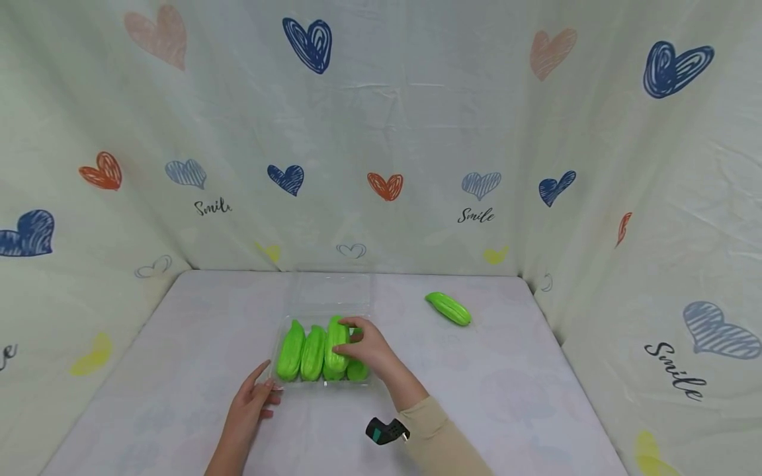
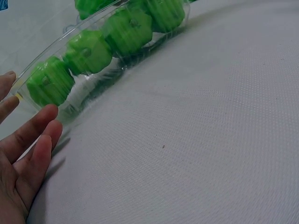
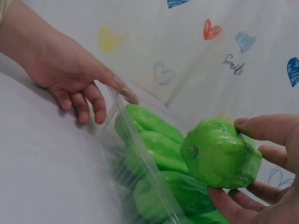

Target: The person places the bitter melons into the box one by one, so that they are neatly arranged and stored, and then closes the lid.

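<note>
In the head view, my right hand (image 1: 370, 347) grips a green ridged gourd (image 1: 336, 334) from its right side, thumb and fingers spread around it. This gourd is raised over a clear plastic container (image 1: 309, 385), above other gourds in it; the right wrist view shows its blunt end (image 3: 217, 154) between the fingers. Several similar gourds lie side by side inside, such as the leftmost gourd (image 1: 291, 354). My left hand (image 1: 249, 400) touches the container's front-left corner with its fingers relaxed. The right hand partly hides the rightmost gourd (image 1: 357, 370).
The container's clear lid (image 1: 333, 291) is folded back behind it. Another green gourd (image 1: 449, 309) lies on the white tablecloth (image 1: 500, 383) at the back right. A heart-printed curtain (image 1: 381, 119) surrounds the table. A small black device (image 1: 383, 431) is by the right wrist.
</note>
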Demonstrator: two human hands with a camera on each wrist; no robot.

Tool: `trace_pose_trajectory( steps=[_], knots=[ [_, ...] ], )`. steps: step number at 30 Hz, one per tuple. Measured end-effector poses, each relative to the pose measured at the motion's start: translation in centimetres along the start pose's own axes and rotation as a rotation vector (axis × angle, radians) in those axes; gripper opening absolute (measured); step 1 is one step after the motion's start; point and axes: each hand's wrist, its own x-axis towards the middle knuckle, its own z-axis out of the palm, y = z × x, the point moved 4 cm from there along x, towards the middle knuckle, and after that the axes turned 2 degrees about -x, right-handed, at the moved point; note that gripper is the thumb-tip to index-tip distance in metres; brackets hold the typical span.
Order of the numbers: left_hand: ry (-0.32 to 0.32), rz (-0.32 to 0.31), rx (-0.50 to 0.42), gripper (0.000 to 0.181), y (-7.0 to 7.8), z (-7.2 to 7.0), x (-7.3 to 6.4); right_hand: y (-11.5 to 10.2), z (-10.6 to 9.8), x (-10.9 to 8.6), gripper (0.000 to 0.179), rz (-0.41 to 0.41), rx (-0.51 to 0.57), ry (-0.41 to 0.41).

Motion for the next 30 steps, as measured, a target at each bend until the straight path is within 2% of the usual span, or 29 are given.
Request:
trace_pose_trajectory(
  steps=[11,19,30],
  knots=[
    [0.005,0.006,0.003,0.056,0.3,0.0,0.0,0.0,1.7,0.9,0.055,-0.016,0.061,0.014],
    [0.005,0.005,-0.002,0.055,0.1,0.0,0.1,-0.3,2.5,1.1,0.056,-0.047,0.023,0.044],
    [-0.012,0.005,-0.007,0.055,0.0,-0.1,0.2,-1.1,4.1,1.3,0.061,-0.068,-0.025,0.006]
  ],
)
